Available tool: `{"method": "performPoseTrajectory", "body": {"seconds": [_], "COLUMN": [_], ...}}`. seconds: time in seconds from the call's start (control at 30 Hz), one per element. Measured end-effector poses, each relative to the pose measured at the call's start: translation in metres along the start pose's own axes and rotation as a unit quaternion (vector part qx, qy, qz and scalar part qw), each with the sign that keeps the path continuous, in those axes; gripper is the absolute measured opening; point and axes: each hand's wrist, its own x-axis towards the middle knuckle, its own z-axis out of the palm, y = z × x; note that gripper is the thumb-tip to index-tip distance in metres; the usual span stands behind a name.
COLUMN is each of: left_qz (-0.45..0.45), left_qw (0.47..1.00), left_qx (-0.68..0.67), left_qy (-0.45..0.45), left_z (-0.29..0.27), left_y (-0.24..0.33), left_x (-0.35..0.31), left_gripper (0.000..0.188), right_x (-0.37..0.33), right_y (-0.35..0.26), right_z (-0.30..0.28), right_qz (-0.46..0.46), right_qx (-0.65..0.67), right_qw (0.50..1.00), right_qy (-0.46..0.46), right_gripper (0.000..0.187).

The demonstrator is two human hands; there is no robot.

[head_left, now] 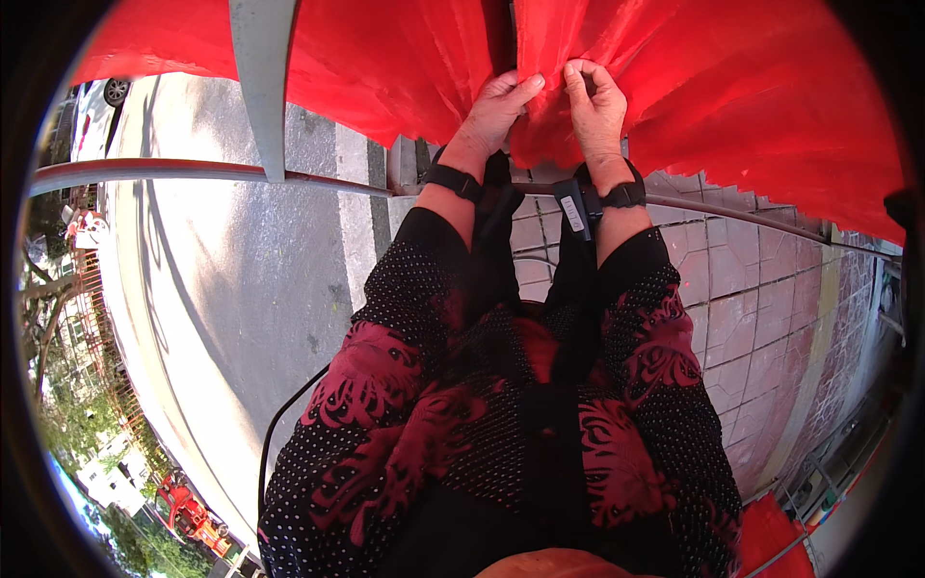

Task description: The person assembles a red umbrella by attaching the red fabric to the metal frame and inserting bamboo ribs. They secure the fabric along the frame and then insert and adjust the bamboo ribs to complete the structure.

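A large red sheet (405, 67) with a wrinkled, wavy lower edge hangs in front of me; whether it is cloth or plastic I cannot tell. Near a dark gap between two parts of it, my left hand (501, 106) pinches a fold of the sheet between thumb and fingers. Close by on the right, my right hand (597, 111) also has thumb and fingertips together on the red material. Black straps circle both wrists, and a small dark box (574, 210) sits by the right one.
A thin metal rail (328, 183) crosses below the sheet, joined at the left by a grey upright post (262, 87). Grey road (279, 250) lies to the left, reddish paving (742, 299) to the right. A red machine (193, 515) stands far left.
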Motion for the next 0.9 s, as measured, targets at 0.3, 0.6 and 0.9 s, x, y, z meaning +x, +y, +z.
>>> {"method": "performPoseTrajectory", "body": {"seconds": [0.3, 0.6, 0.9], "left_qz": [0.000, -0.013, -0.024], "left_qw": [1.000, 0.999, 0.997], "left_qx": [0.003, 0.018, 0.068], "left_qy": [0.015, 0.030, 0.028], "left_z": [-0.0063, -0.0043, -0.0064], "left_y": [-0.0033, 0.0007, 0.0012], "left_x": [0.0071, 0.0020, 0.0010], "left_gripper": [0.020, 0.019, 0.018], "right_x": [0.0013, 0.0015, -0.0005], "right_y": [0.0073, 0.0046, 0.0086], "right_z": [-0.0003, -0.0007, -0.0033], "right_qz": [0.017, 0.041, 0.040], "right_qx": [-0.028, -0.027, 0.024], "right_qw": [0.999, 0.999, 0.998], "right_qy": [-0.030, -0.013, -0.034], "right_gripper": [0.017, 0.012, 0.010]}}
